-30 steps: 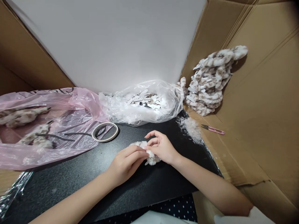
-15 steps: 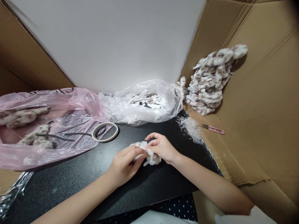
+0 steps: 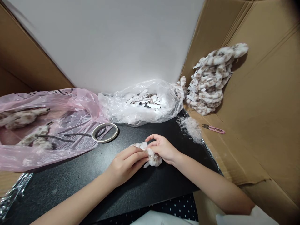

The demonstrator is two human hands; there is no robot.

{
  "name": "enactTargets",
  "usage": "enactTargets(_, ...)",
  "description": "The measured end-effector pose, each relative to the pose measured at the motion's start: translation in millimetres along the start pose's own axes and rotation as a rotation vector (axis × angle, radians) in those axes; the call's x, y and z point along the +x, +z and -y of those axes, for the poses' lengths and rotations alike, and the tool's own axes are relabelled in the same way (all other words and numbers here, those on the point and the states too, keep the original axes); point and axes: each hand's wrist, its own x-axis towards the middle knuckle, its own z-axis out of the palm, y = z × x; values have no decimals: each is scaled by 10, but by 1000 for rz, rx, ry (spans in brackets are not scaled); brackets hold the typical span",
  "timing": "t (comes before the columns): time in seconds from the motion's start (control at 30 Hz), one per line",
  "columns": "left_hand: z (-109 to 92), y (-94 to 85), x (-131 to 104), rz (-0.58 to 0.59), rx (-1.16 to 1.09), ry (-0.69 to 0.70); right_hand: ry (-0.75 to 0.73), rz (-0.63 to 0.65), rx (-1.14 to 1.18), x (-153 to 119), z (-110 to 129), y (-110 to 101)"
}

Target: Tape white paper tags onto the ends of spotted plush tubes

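Observation:
A white-and-brown fluffy piece [image 3: 154, 158] lies low over the black table, held between both hands. My left hand [image 3: 127, 162] grips its left part, fingers pressed together and covering much of it. On the right, my right hand [image 3: 161, 148] pinches the upper part with thumb and fingertips, the other fingers curved above. One white tab [image 3: 143, 145] stands up between the hands, and another white tab [image 3: 146, 165] sticks out below the fur. What the fingertips touch in the middle is partly hidden.
Behind the hands are a tape roll [image 3: 105, 132] and a clear bag [image 3: 150, 115] of white tabs. A pink bag [image 3: 70, 106] with furry pieces lies left. To the right are loose fluff [image 3: 191, 128], pink snips [image 3: 213, 128] and a furry heap [image 3: 208, 84] against cardboard.
My left hand's fingers have shifted slightly and lie straighter across the fluffy piece. My right hand has hardly moved and keeps its pinch.

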Motion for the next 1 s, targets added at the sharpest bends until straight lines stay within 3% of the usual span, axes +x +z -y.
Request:
enactTargets(0.33, 138, -101, -60, 148, 17, 131, 70, 29, 29, 27, -14, -42)
enactTargets(0.57, 123, -143, -54, 245, -132, -137, 98, 45, 1, 26, 3, -36)
enactTargets(0.77, 152, -158, 15, 204, 3, 202, 100, 59, -12, 16, -12, -36)
enactTargets(1.0, 119, -155, 15, 203, 0, 175, 86, 20, 62, -8, -27, -1)
